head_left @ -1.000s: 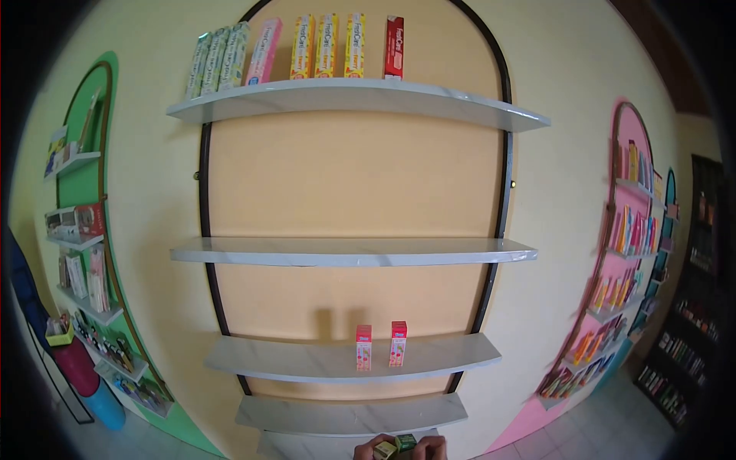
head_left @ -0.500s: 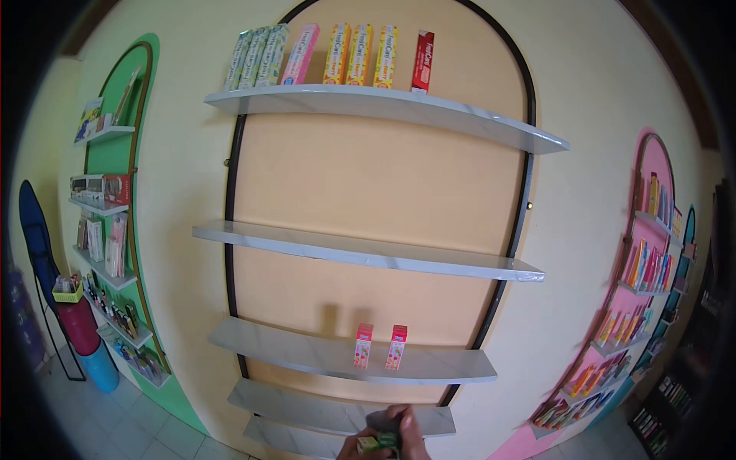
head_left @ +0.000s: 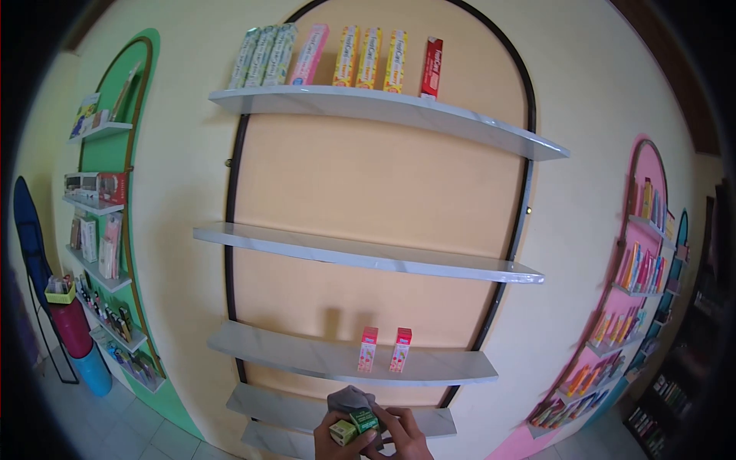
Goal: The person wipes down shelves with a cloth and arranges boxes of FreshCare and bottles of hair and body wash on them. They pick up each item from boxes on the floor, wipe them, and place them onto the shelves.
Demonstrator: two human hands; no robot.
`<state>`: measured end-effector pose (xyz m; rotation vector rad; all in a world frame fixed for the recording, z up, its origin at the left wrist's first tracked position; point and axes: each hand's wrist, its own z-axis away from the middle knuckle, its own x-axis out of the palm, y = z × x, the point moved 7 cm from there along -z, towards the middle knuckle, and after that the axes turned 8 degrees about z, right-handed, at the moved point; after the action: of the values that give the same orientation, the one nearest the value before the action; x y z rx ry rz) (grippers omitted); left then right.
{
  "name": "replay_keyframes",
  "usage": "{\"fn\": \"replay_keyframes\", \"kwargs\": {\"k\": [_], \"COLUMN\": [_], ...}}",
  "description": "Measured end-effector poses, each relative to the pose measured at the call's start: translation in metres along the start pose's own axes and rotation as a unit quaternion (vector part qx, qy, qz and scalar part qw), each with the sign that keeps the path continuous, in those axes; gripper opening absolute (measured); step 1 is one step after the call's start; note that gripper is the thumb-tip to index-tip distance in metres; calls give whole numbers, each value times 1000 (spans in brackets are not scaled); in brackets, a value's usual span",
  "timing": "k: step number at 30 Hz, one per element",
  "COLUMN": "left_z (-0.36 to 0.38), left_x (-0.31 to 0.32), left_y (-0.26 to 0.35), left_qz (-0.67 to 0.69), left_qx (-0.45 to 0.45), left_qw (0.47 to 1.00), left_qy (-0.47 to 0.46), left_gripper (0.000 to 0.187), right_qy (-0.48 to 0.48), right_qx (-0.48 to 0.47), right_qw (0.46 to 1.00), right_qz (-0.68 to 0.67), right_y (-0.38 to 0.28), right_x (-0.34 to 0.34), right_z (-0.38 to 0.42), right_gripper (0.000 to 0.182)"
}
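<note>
At the bottom of the head view, my left hand (head_left: pixel 330 442) is closed around two small green boxes, a light green box (head_left: pixel 343 432) and a dark green box (head_left: pixel 364 420). A bunched grey cloth (head_left: pixel 351 398) sits behind and beside the boxes. My right hand (head_left: pixel 404 435) is close on the right, its fingers bent against the cloth next to the dark green box. Above my hands, two small pink and red boxes (head_left: pixel 368 350) stand upright and apart on the third shelf (head_left: pixel 291 351).
Toothpaste cartons (head_left: pixel 345 57) in green, pink, yellow and red stand on the top shelf (head_left: pixel 383 107). Below it is the second shelf (head_left: pixel 368 253). Stocked shelves in a green arch (head_left: pixel 103 203) are at left, others in a pink arch (head_left: pixel 644 222) at right.
My hands have come further up into view, the boxes now showing clearly. The grey cloth has moved left, and my right hand's fingers have lowered. The view has shifted slightly.
</note>
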<state>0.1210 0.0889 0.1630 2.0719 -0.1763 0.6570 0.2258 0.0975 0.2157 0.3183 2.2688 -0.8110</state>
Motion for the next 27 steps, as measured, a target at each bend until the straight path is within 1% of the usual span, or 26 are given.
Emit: {"fn": "replay_keyframes", "kwargs": {"k": [1,2,3,4,5,6,7,8,9,10,11,12,13,14,15,16,17,18,19,20,21,22,24,25,27], "left_z": [-1,-3,-3,-4,-4,-4,-5,-5,-6,-7,-8,-9,-9,-8,-6,-3,1,3,8,10,14,15,19,20,26], "left_x": [0,2,2,1,-1,-3,-5,-11,-17,-22,-32,-42,-42,-46,-51,-53,-51,-58,-75,-86,-86,-83,-85,-89,-104], "left_y": [3,8,6,9,10,8,8,9,10,8,9,10,17,18,18,20,28,23,12,6,12,18,23,20,8], "left_qz": [-13,-26,14,15,3,-7,-5,3,11,13,30,48,73,76,90,103,88,89,74,59,21,21,5,5,55], "left_qx": [12,25,-13,-14,-34,-53,-55,-43,-31,-32,-13,5,-4,-7,2,11,-20,-20,-25,-29,-41,-41,-52,-52,-43], "left_qw": [1000,999,1000,999,999,998,998,999,999,999,998,996,995,995,994,993,993,993,992,989,989,990,982,982,981], "left_qy": [-17,-33,-24,-25,-22,-20,-22,0,22,21,50,78,67,64,61,58,78,75,103,129,140,136,181,181,181], "left_gripper": [23,22,20,20,20,20,20,20,21,21,22,23,23,23,23,22,21,21,21,20,19,19,17,17,16], "right_qy": [-22,-19,1,19,20,-1,-21,-20,-25,-31,-37,-6,23,53,90,221,258,305,300,306,322,317,291,292,166], "right_qx": [16,21,-10,-42,-41,-20,0,2,11,20,50,11,69,17,-44,-15,-59,-90,-174,-209,-216,-226,-195,-196,-86], "right_qw": [999,999,1000,999,999,997,991,991,977,957,921,873,897,885,919,939,937,925,919,910,909,913,935,935,982], "right_qz": [-25,-24,-25,-27,-25,-78,-130,-129,-210,-289,-383,-487,-436,-463,-381,-263,-227,-208,-188,-184,-155,-123,-54,-55,2], "right_y": [0,2,0,-3,-2,0,2,2,4,3,3,-3,-7,-7,-7,9,-23,-31,-53,-67,-75,-83,-82,-80,-67], "right_x": [3,3,2,1,1,3,5,0,-7,-16,-27,-46,-64,-92,-128,-164,-202,-236,-265,-289,-314,-330,-352,-356,-341], "right_z": [-1,-1,-1,-2,-2,-1,1,1,1,0,-1,-9,-18,-29,-43,-57,-81,-112,-141,-172,-205,-234,-288,-301,-331], "right_gripper": [58,58,57,57,57,55,52,52,50,48,46,34,37,51,61,63,59,53,43,38,39,40,40,40,41]}}
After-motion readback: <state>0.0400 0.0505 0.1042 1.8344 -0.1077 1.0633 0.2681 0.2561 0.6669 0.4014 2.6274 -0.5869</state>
